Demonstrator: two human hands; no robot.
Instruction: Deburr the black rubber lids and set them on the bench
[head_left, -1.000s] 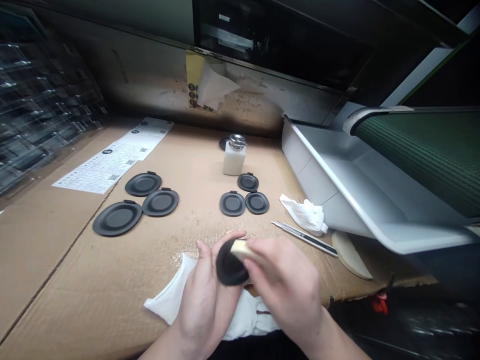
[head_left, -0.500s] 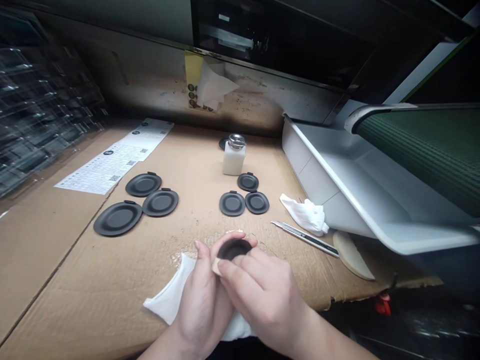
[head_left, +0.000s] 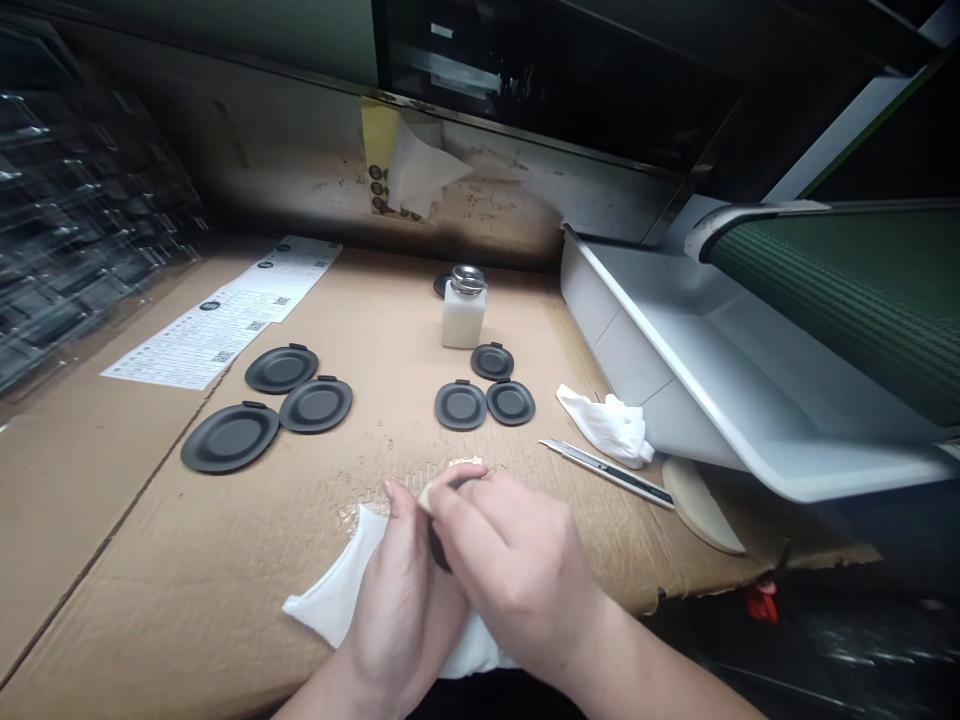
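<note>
My left hand [head_left: 397, 610] is wrapped round a small black lid-like piece [head_left: 438, 553], mostly covered by my fingers. In my right hand [head_left: 521, 560] I pinch a small beige pad [head_left: 425, 497] against the far side of that piece. Under my hands lies a white cloth [head_left: 334, 590]. Beyond them, three small black lids with tabs [head_left: 460, 406] sit close together, and three larger black lids [head_left: 230, 438] lie to the left. A white pump bottle [head_left: 463, 315] with a metal top stands behind the small ones, with another dark piece [head_left: 442, 286] partly hidden behind it.
To the right are a utility knife [head_left: 607, 472], a crumpled white cloth [head_left: 611, 428], a beige half-round pad [head_left: 701, 505] and a large grey tray [head_left: 611, 300]. Printed sheets [head_left: 225, 315] lie on the cardboard [head_left: 150, 560] at left, near stacked clear plastic trays [head_left: 82, 200].
My right hand has moved the beige pad up and away along the black lid, and its fingers now cover most of it. My left hand keeps its hold. The view has shifted slightly.
</note>
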